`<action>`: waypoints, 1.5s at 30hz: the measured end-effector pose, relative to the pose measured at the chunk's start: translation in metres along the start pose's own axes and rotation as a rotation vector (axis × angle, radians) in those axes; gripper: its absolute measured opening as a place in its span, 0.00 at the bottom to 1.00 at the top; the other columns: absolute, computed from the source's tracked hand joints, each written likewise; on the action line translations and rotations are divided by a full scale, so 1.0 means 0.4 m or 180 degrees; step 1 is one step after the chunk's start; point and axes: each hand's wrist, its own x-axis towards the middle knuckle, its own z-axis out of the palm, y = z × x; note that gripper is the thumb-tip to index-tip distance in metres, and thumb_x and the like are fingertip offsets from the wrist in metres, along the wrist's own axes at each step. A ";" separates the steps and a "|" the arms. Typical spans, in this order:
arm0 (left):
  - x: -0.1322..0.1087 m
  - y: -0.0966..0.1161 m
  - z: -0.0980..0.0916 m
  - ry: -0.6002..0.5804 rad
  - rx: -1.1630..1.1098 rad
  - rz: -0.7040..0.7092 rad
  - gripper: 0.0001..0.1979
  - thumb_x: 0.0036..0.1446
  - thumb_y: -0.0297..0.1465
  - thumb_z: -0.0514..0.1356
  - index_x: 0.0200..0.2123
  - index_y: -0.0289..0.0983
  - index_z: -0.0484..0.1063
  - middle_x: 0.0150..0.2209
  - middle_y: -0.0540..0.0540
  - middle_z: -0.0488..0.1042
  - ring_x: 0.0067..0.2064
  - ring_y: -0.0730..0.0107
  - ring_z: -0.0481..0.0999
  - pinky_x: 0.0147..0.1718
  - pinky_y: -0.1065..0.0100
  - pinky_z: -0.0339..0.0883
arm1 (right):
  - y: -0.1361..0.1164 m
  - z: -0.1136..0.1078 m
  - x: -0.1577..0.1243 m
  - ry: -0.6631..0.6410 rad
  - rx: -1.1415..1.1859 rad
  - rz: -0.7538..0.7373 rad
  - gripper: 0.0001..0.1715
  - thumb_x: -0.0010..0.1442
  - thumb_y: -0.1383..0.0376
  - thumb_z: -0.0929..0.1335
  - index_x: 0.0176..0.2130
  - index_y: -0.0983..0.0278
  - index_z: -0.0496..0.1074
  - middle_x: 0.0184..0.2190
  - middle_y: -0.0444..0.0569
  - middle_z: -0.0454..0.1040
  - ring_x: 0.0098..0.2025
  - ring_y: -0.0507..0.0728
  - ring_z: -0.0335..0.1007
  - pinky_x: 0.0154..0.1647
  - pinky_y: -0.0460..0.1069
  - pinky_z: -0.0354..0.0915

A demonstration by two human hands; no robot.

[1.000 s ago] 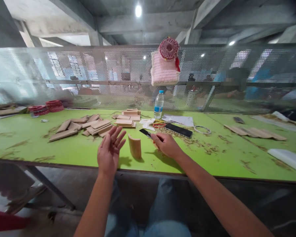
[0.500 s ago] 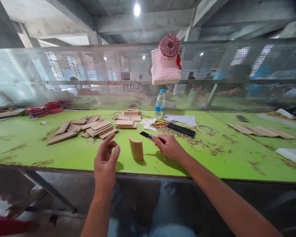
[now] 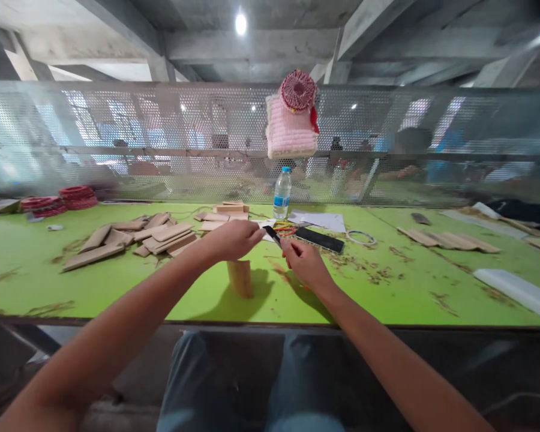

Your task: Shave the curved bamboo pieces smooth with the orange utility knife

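My right hand [image 3: 305, 261] is closed around a utility knife [image 3: 272, 234], whose dark blade points up and to the left. My left hand [image 3: 240, 237] is beside the blade's tip, its fingers drawn together; whatever they may pinch is too small to make out. Below the left hand, a curved piece of bamboo [image 3: 240, 281] stands upright on the green table [image 3: 274, 306], its upper edge partly covered by that hand. Behind my left forearm lies a heap of flat bamboo pieces [image 3: 162, 235].
A water bottle [image 3: 282, 193], a black phone-like slab [image 3: 319, 239] and a white ring [image 3: 360, 237] are farther back. Joined bamboo strips [image 3: 447, 240] and a white roll [image 3: 517, 291] lie right. Shavings [image 3: 378, 273] are scattered about. A perforated screen [image 3: 198, 144] rises behind.
My left hand has moved right and up, over the standing bamboo to the knife's tip, and its fingers have closed. The knife's blade now points more steeply upward. The view has shifted slightly.
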 end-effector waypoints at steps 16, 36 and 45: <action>0.115 -0.033 0.047 -0.1358 -0.0204 -0.0226 0.20 0.53 0.38 0.53 0.17 0.41 0.78 0.23 0.46 0.78 0.25 0.66 0.70 0.30 0.69 0.63 | -0.030 -0.076 -0.019 0.0102 0.0128 -0.0561 0.30 0.69 0.46 0.58 0.23 0.61 0.61 0.18 0.42 0.58 0.22 0.51 0.54 0.25 0.49 0.50; 0.180 -0.170 0.036 -0.2247 -0.1019 -0.0435 0.10 0.40 0.43 0.68 0.18 0.43 0.79 0.17 0.46 0.74 0.20 0.63 0.70 0.21 0.66 0.65 | -0.035 0.027 0.086 -0.1724 -0.1673 -0.1705 0.27 0.69 0.48 0.59 0.32 0.62 0.73 0.24 0.49 0.74 0.22 0.52 0.57 0.26 0.50 0.40; 0.213 -0.159 -0.024 -0.2288 -0.0859 0.0117 0.05 0.41 0.37 0.68 0.25 0.43 0.80 0.24 0.48 0.77 0.23 0.64 0.71 0.24 0.65 0.66 | -0.020 0.042 0.090 -0.1809 -0.1556 -0.1373 0.29 0.69 0.46 0.57 0.31 0.62 0.71 0.24 0.49 0.74 0.23 0.52 0.58 0.25 0.49 0.42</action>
